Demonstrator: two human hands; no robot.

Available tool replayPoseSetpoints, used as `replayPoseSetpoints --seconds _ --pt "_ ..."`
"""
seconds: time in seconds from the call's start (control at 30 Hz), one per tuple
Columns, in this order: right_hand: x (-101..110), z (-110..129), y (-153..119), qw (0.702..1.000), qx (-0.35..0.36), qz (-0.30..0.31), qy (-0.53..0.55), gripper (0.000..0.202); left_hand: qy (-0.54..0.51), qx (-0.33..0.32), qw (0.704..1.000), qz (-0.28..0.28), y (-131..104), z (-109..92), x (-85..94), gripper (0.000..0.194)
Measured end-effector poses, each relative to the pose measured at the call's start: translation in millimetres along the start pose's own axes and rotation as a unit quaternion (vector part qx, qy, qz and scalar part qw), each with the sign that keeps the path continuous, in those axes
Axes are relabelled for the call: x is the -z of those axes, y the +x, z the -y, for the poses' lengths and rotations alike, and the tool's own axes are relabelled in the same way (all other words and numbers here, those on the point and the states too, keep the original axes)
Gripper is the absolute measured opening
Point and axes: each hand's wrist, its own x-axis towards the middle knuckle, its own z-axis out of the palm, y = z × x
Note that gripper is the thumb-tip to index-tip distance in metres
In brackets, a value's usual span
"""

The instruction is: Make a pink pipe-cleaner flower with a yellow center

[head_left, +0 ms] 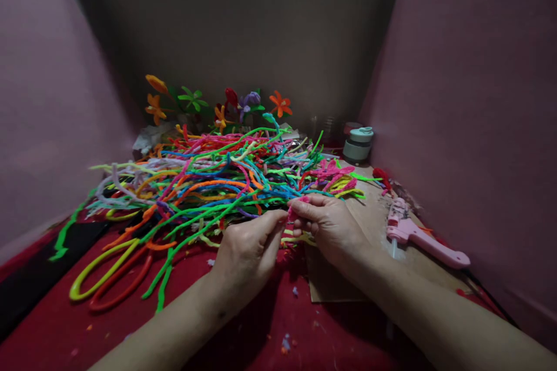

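Observation:
Both hands meet over the near edge of a big heap of coloured pipe cleaners (pixel 209 185). Between them is a short pink pipe cleaner (pixel 300 203), bent into a small shape. My right hand (pixel 333 223) pinches it between thumb and fingers. The fingers of my left hand (pixel 252 243) are closed at its left end, thumb and forefinger pressed together there. Part of the pink piece is hidden by the fingertips. Just beyond my right hand lies a cluster of pink pipe-cleaner loops (pixel 333 171) on the heap.
A pink glue gun (pixel 422 237) rests on a cardboard sheet (pixel 369 185) at the right. Behind it stands a lidded cup (pixel 358 145) near the wall. Finished pipe-cleaner flowers (pixel 281 104) rise at the back. Fluff scraps dot the red cloth (pixel 243 330). Pink walls flank both sides.

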Motion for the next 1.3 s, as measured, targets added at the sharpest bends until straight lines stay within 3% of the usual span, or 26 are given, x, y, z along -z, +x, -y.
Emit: replayPoseSetpoints --seconds 0.33,0.5,0.67,0.77,0.87,0.97,1.1,1.3 --pt "-1 0 -2 1.000 -0.009 -0.001 0.005 0.022 0.037 -0.013 0.999 0.006 -4 -1 -3.4 0.021" --pt "1 3 -2 1.000 0.002 0.010 -0.015 0.018 -0.007 0.040 0.999 0.037 -1 -1 -0.5 0.024" --pt "2 6 0 0.995 0.060 0.020 -0.071 0.016 -0.003 0.076 0.997 -0.007 10 4 9.3 0.031" --pt "1 5 -1 0.994 0.058 0.034 -0.089 0.014 -0.074 0.092 0.993 0.026 14 4 11.2 0.019" --pt "-1 5 -3 0.994 0.058 0.034 -0.088 0.012 -0.177 0.169 0.967 0.072 16 -2 10.4 0.018" --pt "-3 5 -4 0.994 0.057 0.047 -0.081 0.017 -0.233 0.226 0.944 0.055 16 -6 9.7 0.017" --pt "-3 4 -6 0.994 0.038 0.040 -0.090 0.018 -0.274 0.242 0.931 0.019 16 -3 8.6 0.017" --pt "-6 5 -10 0.991 0.033 0.039 -0.125 0.014 -0.285 0.227 0.931 0.032 13 2 6.8 0.016"
